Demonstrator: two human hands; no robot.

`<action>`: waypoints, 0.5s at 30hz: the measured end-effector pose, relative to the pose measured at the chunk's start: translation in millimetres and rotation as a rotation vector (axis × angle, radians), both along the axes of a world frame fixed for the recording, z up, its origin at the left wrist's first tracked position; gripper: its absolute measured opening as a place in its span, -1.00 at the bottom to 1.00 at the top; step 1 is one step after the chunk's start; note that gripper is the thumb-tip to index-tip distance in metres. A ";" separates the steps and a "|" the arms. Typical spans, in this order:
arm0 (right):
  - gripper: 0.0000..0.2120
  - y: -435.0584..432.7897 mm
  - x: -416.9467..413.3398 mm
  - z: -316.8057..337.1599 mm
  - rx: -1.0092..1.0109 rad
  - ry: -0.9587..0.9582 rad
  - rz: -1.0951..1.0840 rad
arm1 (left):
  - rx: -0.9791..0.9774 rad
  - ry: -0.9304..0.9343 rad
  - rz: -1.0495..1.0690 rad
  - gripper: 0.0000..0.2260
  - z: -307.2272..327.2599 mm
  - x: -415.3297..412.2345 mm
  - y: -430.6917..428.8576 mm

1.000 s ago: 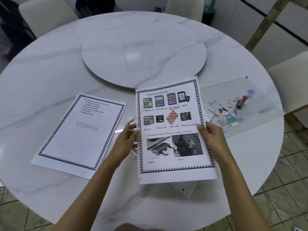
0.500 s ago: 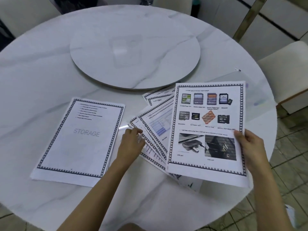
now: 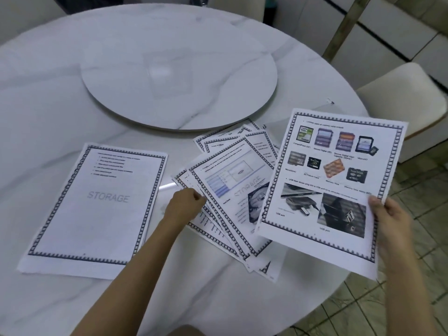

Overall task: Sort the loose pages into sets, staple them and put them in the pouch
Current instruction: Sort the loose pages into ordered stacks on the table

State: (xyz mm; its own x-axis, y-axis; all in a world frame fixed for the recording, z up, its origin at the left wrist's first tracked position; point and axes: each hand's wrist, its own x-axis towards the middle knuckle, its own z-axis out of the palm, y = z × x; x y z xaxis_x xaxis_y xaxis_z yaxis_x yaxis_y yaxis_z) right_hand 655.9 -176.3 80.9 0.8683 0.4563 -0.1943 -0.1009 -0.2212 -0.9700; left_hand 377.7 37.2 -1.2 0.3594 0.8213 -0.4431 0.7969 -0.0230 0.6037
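Note:
My right hand (image 3: 390, 221) grips a printed page with memory-card pictures (image 3: 332, 180) by its lower right edge, holding it above the table's right side. My left hand (image 3: 185, 207) pinches the left edge of a fanned pile of loose bordered pages (image 3: 232, 190) lying on the round marble table (image 3: 60, 93). A single page headed STORAGE (image 3: 101, 209) lies flat to the left. The held page hides the pouch and the stapler.
A round marble turntable (image 3: 179, 69) sits at the table's centre. A pale chair (image 3: 402, 110) stands at the right beyond the table edge, with tiled floor (image 3: 417, 275) below it.
My right hand has carried the memory-card page from the middle to the right, uncovering the fanned pile. My left hand let go of that page and now pinches the pile's edge.

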 end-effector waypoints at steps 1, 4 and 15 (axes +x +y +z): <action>-0.70 1.9 3.7 -0.3 -0.008 -0.003 0.015 | -0.040 0.050 -0.023 -0.75 -1.0 2.6 0.0; -0.59 9.8 20.2 -6.8 -0.036 -0.034 0.057 | -0.028 0.154 0.001 -0.63 1.6 14.2 -3.1; -0.77 41.0 74.0 1.1 -0.055 -0.128 0.185 | 0.144 0.395 0.291 -0.38 1.6 60.4 -25.3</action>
State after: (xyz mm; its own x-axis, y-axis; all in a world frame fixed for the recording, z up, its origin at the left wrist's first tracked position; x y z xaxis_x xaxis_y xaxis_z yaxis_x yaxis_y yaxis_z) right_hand 729.9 -135.3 82.0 0.7898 0.6022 -0.1166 0.0699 -0.2772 -0.9583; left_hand 438.1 11.9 0.4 -0.0654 0.9252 -0.3739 0.9493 0.1732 0.2624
